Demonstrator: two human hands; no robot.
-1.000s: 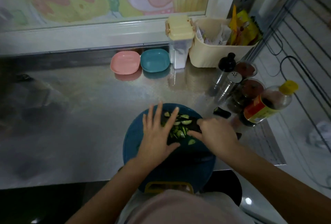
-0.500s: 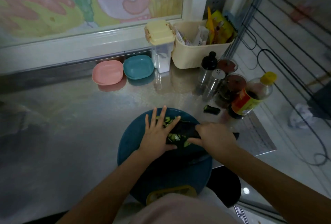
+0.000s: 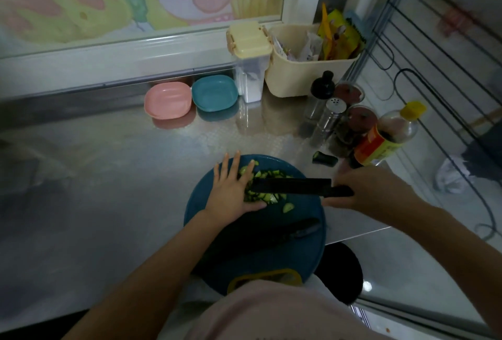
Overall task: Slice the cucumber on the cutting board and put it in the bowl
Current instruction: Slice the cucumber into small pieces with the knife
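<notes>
A round dark blue cutting board (image 3: 304, 252) lies at the counter's front edge. Several cucumber slices (image 3: 267, 198) sit in a heap on its far half, and one slice (image 3: 288, 207) lies apart. My left hand (image 3: 231, 193) rests flat with fingers spread against the left side of the heap. My right hand (image 3: 375, 190) grips the handle of a black knife (image 3: 290, 186), whose blade lies sideways over the slices. A pink bowl (image 3: 167, 100) and a teal bowl (image 3: 214, 92) stand at the back of the counter.
A cucumber end piece (image 3: 324, 159) lies on the steel counter (image 3: 108, 176) right of the board. Spice shakers (image 3: 327, 119), jars and a yellow-capped sauce bottle (image 3: 385, 136) crowd the right edge. A cream basket (image 3: 301, 76) and lidded container (image 3: 250, 68) stand at the back. A wire rack (image 3: 434, 40) lies beyond.
The knife blade has come up into view, lying sideways across the slices. My left hand has stayed flat against the heap.
</notes>
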